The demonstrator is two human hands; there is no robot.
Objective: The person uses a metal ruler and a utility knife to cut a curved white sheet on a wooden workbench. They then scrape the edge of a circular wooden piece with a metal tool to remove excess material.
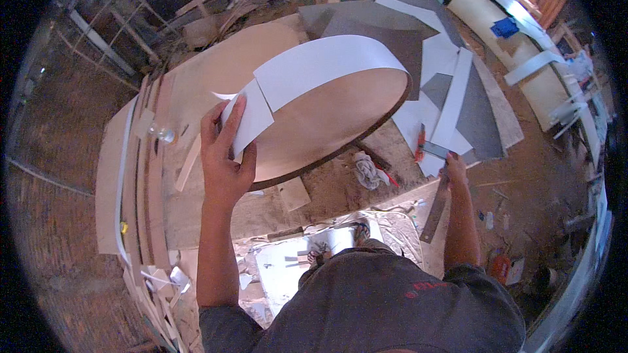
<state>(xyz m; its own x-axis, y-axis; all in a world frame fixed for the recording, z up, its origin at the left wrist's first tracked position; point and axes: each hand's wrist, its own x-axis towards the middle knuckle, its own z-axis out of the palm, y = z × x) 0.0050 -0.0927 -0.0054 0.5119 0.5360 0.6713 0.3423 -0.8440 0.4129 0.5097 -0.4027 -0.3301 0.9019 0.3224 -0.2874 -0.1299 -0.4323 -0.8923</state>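
The left hand (226, 157) is spread at the lower left end of a glossy white band (327, 65) that runs around the upper rim of a large, rounded, light-brown panel with a dark lower edge (333, 121). Its fingers lie parted along the white end piece, the thumb stands off from them lower down, and together they grasp that end. The panel is tilted up above the middle of a worn brown wooden tabletop (268, 219). Well apart, over the right part of the tabletop, the right hand (456, 167) has its fingers bent in at the right end of a short flat grey bar (434, 149); whether they grip it or only touch it cannot be told. A slim red-orange tool (420, 142) is at the bar's other end, and a long white strip (454, 101) stretches away from the bar over grey and white sheets (481, 114). A crumpled pale cloth (367, 171) lies between the hands, and a small clear container (161, 133) is left of the left hand.
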